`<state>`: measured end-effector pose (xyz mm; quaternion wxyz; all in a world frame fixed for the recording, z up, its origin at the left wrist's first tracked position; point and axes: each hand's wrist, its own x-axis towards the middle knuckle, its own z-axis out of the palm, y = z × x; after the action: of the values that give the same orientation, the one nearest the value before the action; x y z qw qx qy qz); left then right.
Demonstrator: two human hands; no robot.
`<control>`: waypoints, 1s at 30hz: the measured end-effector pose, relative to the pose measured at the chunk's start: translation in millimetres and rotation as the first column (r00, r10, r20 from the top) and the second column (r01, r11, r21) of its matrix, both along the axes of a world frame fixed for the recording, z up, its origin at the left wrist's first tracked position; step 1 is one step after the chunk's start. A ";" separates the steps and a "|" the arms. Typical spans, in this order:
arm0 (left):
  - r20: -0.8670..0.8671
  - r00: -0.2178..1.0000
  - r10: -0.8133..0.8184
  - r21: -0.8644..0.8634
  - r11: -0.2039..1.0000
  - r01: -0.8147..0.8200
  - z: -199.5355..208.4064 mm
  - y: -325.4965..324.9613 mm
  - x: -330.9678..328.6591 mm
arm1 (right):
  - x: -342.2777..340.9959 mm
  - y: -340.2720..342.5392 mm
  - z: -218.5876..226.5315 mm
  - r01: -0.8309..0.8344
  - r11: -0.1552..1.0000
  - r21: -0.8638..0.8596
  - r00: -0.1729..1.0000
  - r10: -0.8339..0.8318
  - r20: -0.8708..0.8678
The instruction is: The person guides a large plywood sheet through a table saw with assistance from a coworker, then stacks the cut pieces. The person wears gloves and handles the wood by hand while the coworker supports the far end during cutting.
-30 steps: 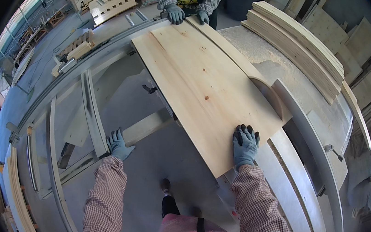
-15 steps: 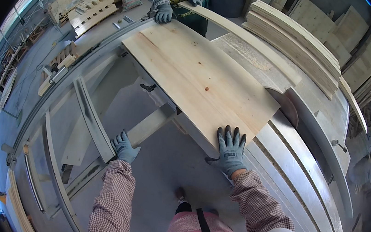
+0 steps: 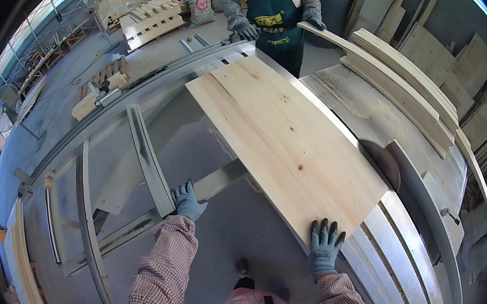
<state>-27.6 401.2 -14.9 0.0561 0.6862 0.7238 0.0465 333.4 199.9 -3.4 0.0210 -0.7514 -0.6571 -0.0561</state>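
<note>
A wide pale wooden board [image 3: 287, 139] with a few knots lies on the metal saw table. My right hand [image 3: 323, 253], in a grey glove with dark fingertips, rests with outstretched fingers on its near end; the thumb is hidden. Farther left, my left hand [image 3: 189, 201], gloved alike, is closed over the corner of a grey metal frame [image 3: 148, 161]. Beyond the board's right edge stands a dark round saw blade [image 3: 382, 163], next to a curved metal fence [image 3: 432, 202].
Across the table, a co-worker in a green apron [image 3: 274, 25] holds a long wooden strip [image 3: 375, 68] beside a stack of boards [image 3: 409, 66]. A slatted wooden pallet [image 3: 153, 22] and a sack [image 3: 201, 4] stand at the far left. Sheets lean against the right wall.
The whole view has shifted, so the scene sits lower and farther right. The co-worker's strip has moved right, away from the board toward the stack. The board has come slightly nearer me past the blade.
</note>
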 end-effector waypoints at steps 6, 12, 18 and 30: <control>0.005 1.000 -0.002 -0.040 0.999 0.002 -0.2 7.1 -0.7 | 9.9 -15.3 21.9 -0.009 0.999 -0.049 0.988 0.001 -0.157; -0.018 1.000 0.024 -0.079 0.997 -0.026 -5.1 13.2 -15.6 | 9.3 -14.6 28.7 -0.071 0.997 -0.030 0.981 0.064 -0.181; 0.000 0.995 0.097 -0.427 0.900 -0.088 23.0 40.8 -14.5 | 11.1 -17.9 34.7 -0.074 0.989 0.130 0.953 0.109 -0.284; 0.168 0.984 -0.057 -0.370 0.922 0.117 16.9 35.5 -22.7 | 11.1 -9.4 34.3 -0.010 0.991 0.134 0.975 0.039 -0.217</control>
<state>-50.3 436.8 2.0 0.2451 0.6883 0.6813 -0.0436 344.4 190.5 30.9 0.1437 -0.7419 -0.6548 -0.0158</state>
